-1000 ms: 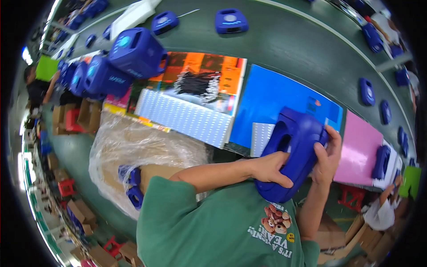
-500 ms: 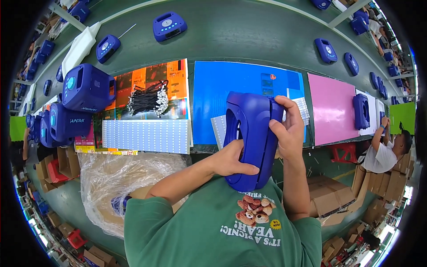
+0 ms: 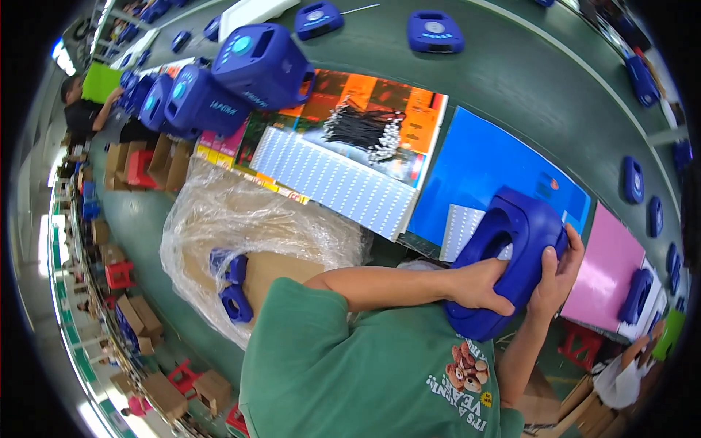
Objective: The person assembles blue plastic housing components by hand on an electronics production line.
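Note:
A hollow blue plastic speaker housing (image 3: 537,230) is held tilted in front of my chest, between both hands. My left hand (image 3: 478,286) grips its near left side, fingers inside the oval opening and thumb pressed on the outer wall. On the opposite side, my right hand (image 3: 555,277) is closed around the edge, thumb on the casing. Under the housing lies a blue sheet (image 3: 467,157) on the bench. Partly hidden behind the housing is a small pale strip sheet (image 3: 460,228).
Black cables with white plugs (image 3: 365,131) lie by a large pale strip sheet (image 3: 332,182). Assembled blue speakers (image 3: 266,66) stand at the left. A plastic-lined carton (image 3: 274,274) holds blue parts. A pink sheet (image 3: 602,266) lies right. A conveyor (image 3: 504,80) carries blue units.
My view has swung left, so the bench appears turned and shifted rightward. Both hands keep hold of the housing, which is now tilted further to the right. More of the carton shows.

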Available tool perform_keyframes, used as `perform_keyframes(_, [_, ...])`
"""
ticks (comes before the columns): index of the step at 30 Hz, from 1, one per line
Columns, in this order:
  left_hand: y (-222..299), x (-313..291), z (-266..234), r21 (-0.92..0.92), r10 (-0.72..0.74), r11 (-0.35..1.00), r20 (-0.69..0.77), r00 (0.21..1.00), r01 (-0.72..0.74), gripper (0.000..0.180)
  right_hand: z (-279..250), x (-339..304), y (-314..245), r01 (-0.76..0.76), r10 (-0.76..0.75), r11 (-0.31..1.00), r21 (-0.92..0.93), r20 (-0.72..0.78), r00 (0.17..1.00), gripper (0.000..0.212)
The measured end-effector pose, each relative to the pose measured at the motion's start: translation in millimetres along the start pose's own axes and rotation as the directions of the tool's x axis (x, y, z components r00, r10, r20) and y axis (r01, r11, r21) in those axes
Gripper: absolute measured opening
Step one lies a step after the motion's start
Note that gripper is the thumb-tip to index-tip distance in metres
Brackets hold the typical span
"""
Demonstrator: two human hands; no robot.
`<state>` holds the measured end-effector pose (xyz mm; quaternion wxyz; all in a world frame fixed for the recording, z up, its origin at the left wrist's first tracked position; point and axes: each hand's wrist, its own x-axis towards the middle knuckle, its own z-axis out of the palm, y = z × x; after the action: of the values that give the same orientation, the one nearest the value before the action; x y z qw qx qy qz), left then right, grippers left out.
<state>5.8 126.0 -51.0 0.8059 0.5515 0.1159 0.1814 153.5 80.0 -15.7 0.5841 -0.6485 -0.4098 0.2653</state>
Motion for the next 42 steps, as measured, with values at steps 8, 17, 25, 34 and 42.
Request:
perform_keyframes(8, [-1.8,7.9,3.4,0.181,-0.174,0.967,-0.058,0.983,0.182,0.05,16.8,20.9,-16.6,0.376,-0.242,0.631,-0.679,0.288,0.927,0.064])
perform_keyframes(17, [-20.6,9.6,-8.0,0.141,-0.121,0.982,-0.058,0.991,0.128,0.05,30.1,41.0,-12.5,0.406,-0.302,0.471,-0.783,0.289,0.908,0.07])
perform_keyframes(25, [-0.3,-6.0,-21.1,-0.171,0.016,0.985,-0.023,1.0,-0.02,0.051,-41.8,106.0,55.5,0.142,-0.264,0.659,-0.738,-0.05,0.963,0.056])
perform_keyframes(34, [-17.4,-1.1,-39.3,-0.889,0.173,0.452,0.163,0.971,0.068,0.079,-37.3,-33.6,87.7,-0.695,0.167,0.298,0.655,0.681,0.713,0.07])
perform_keyframes(42, [-11.8,5.6,-50.4,-0.471,-0.075,0.877,-0.334,0.94,-0.098,0.081,-28.5,-16.0,4.2,-0.307,0.299,0.931,0.196,0.069,0.952,0.081])
